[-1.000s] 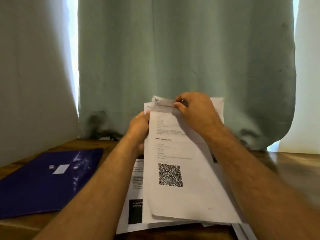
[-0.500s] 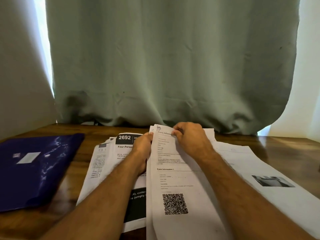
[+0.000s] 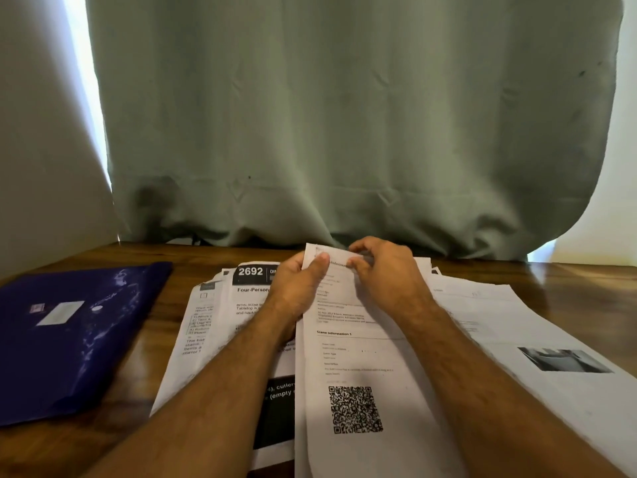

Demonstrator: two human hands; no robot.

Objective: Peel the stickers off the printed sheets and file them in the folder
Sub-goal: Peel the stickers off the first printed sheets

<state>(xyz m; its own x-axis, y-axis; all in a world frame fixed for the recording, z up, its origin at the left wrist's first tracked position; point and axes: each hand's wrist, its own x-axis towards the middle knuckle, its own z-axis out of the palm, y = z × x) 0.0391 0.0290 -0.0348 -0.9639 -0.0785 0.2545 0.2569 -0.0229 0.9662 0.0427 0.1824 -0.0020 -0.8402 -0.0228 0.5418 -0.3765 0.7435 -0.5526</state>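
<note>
Left hand (image 3: 296, 291) thumb now laid over the QR-code sheet (image 3: 348, 357) top edge, gripping it, right hand (image 3: 382, 270) pinching a sticker there, too blurred to point out, sheet atop spread printed sheets (image 3: 238, 315) on the table (image 3: 568, 281), blue folder (image 3: 72, 336) lying closed at left.

We count two hands: the left hand (image 3: 299, 288) and the right hand (image 3: 386, 274). There is one blue folder (image 3: 69, 339), one table (image 3: 568, 281) and one green curtain (image 3: 344, 115). The printed sheets (image 3: 351, 357) overlap in a loose spread; we make out at least four, though the exact number is hidden. One QR code (image 3: 355, 409) shows.
</note>
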